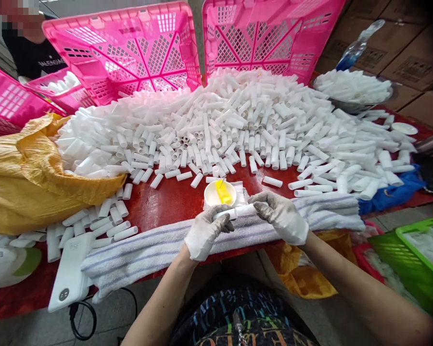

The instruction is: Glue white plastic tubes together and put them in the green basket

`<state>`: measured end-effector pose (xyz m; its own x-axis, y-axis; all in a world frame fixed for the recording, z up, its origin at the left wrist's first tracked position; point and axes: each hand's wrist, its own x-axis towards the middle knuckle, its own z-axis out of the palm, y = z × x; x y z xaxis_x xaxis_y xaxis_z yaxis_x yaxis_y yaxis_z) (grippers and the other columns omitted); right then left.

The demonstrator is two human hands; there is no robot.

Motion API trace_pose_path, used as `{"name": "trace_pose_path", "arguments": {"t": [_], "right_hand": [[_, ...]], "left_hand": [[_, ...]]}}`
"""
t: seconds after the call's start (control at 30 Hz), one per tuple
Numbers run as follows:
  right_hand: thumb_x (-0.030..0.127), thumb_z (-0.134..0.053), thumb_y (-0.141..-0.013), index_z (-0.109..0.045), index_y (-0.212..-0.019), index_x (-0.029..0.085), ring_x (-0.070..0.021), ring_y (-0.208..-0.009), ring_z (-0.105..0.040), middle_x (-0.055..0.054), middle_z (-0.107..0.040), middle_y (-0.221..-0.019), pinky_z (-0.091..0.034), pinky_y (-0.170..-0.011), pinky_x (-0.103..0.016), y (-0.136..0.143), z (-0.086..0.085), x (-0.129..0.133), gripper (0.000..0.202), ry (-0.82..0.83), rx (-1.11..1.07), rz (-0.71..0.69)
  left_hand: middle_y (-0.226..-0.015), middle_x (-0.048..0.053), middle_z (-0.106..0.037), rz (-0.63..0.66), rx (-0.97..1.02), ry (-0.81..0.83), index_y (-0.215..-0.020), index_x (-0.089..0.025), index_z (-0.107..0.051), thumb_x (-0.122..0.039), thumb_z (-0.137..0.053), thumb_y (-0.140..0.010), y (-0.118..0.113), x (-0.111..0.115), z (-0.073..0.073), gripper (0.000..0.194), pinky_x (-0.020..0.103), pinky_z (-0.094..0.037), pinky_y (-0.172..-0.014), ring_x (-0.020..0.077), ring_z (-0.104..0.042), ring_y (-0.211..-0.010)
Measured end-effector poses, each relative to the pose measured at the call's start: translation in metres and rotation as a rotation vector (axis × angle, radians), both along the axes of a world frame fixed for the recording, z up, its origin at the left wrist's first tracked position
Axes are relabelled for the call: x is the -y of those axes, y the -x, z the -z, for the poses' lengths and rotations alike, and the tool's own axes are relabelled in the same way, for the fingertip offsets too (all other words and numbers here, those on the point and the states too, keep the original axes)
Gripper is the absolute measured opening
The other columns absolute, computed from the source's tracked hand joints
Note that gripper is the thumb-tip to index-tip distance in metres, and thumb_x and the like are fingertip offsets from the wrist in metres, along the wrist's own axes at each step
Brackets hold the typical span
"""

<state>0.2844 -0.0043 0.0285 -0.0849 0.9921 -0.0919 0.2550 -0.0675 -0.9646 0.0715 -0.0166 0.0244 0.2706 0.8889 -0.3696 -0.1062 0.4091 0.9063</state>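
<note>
My left hand (210, 229), in a white glove with greyed fingers, is closed around one white plastic tube (228, 214). Another white tube (246, 209) runs from its end toward my right hand (279, 217), gloved the same way and closed on it. The two tubes meet end to end; whether one sits inside the other I cannot tell. Just beyond my left hand stands a small white bowl (208, 193) with a yellow piece (222, 192) in it. A striped towel (159, 252) lies along the table edge beneath my hands.
A big heap of white tubes (202, 125) covers the red table (147, 206). Pink crates (147, 48) stand behind it. A yellow sack (39, 178) and a white power bank (70, 269) are at left, a tube-filled bowl (353, 103) and green basket (393, 250) at right. A person (29, 57) is back left.
</note>
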Motion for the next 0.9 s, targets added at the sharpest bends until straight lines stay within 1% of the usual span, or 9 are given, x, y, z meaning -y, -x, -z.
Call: {"name": "trace_pose_path", "arguments": {"t": [0.2,0.3,0.37,0.47,0.57,0.7,0.77,0.83,0.9], "right_hand": [[0.053,-0.062,-0.084,-0.065,-0.085,0.024,-0.0202,-0.072,-0.063,-0.004,-0.069,-0.081,-0.05,-0.065,-0.032,0.003,0.002,0.007,0.029,-0.172,0.165,0.019],[0.05,-0.06,-0.087,-0.065,-0.088,0.023,-0.0183,-0.065,-0.062,-0.004,-0.069,-0.078,-0.047,-0.061,-0.03,0.003,-0.004,0.011,0.027,-0.261,0.245,-0.019],[0.042,-0.056,-0.091,-0.065,-0.083,0.022,-0.0158,-0.06,-0.058,-0.003,-0.067,-0.071,-0.043,-0.057,-0.028,0.003,-0.009,0.015,0.023,-0.411,0.336,-0.139],[0.032,-0.052,-0.09,-0.058,-0.062,0.021,-0.0138,-0.053,-0.047,-0.003,-0.057,-0.057,-0.032,-0.053,-0.029,0.005,-0.011,0.025,0.031,-0.754,0.599,-0.35],[0.028,-0.047,-0.091,-0.052,-0.053,0.02,-0.0137,-0.049,-0.041,-0.004,-0.053,-0.05,-0.026,-0.052,-0.031,0.015,-0.004,0.041,0.039,-0.908,0.74,-0.272],[0.028,-0.04,-0.096,-0.054,-0.06,0.02,-0.0125,-0.051,-0.048,-0.003,-0.057,-0.055,-0.032,-0.054,-0.028,0.023,0.011,0.064,0.039,-0.66,0.548,0.107],[0.034,-0.039,-0.097,-0.054,-0.063,0.019,-0.0123,-0.052,-0.051,-0.002,-0.057,-0.057,-0.035,-0.054,-0.025,0.012,0.016,0.075,0.041,-0.438,0.413,0.194],[0.042,-0.04,-0.096,-0.057,-0.066,0.019,-0.013,-0.052,-0.052,-0.001,-0.058,-0.059,-0.037,-0.053,-0.025,-0.015,0.018,0.089,0.042,-0.227,0.344,0.288],[0.048,-0.044,-0.094,-0.061,-0.07,0.02,-0.013,-0.049,-0.049,0.0,-0.057,-0.058,-0.036,-0.05,-0.025,-0.058,0.019,0.107,0.041,-0.083,0.34,0.408]], "left_hand": [[-0.068,0.005,-0.068,-0.023,0.029,0.013,-0.113,-0.01,-0.063,-0.061,-0.076,-0.068,-0.002,0.003,0.005,0.069,0.023,-0.04,-0.057,0.0127,-0.058,-0.059],[-0.065,0.002,-0.064,0.031,-0.006,-0.059,-0.103,-0.013,-0.065,-0.063,-0.07,-0.074,-0.002,0.006,-0.001,0.058,0.023,-0.041,-0.058,0.0114,-0.056,-0.058],[-0.053,-0.001,-0.053,0.141,-0.09,-0.039,-0.081,-0.015,-0.064,-0.069,-0.057,-0.081,-0.005,0.01,-0.003,0.054,0.023,-0.035,-0.049,0.0091,-0.045,-0.047],[-0.041,-0.003,-0.037,0.305,-0.233,0.094,-0.055,-0.02,-0.052,-0.078,-0.039,-0.083,-0.016,0.018,0.004,0.065,0.026,-0.024,-0.04,0.0092,-0.029,-0.036],[-0.049,0.003,-0.051,0.261,-0.381,0.017,-0.054,-0.022,-0.054,-0.068,-0.045,-0.086,-0.032,0.03,0.014,0.057,0.029,-0.034,-0.047,0.0148,-0.044,-0.044],[-0.066,0.011,-0.067,0.09,-0.672,-0.199,-0.069,-0.02,-0.067,-0.05,-0.037,-0.094,-0.054,0.049,0.015,0.049,0.034,-0.047,-0.069,0.0252,-0.065,-0.07],[-0.078,0.012,-0.072,0.147,-0.712,-0.302,-0.083,-0.02,-0.072,-0.045,-0.034,-0.096,-0.063,0.056,0.009,0.047,0.035,-0.05,-0.076,0.0264,-0.069,-0.081],[-0.09,0.009,-0.075,0.245,-0.686,-0.394,-0.096,-0.021,-0.072,-0.043,-0.037,-0.097,-0.067,0.059,0.003,0.041,0.034,-0.051,-0.081,0.024,-0.07,-0.087],[-0.095,0.007,-0.075,0.252,-0.663,-0.456,-0.104,-0.021,-0.07,-0.043,-0.043,-0.096,-0.064,0.058,0.0,0.037,0.033,-0.053,-0.084,0.0211,-0.07,-0.087]]}}
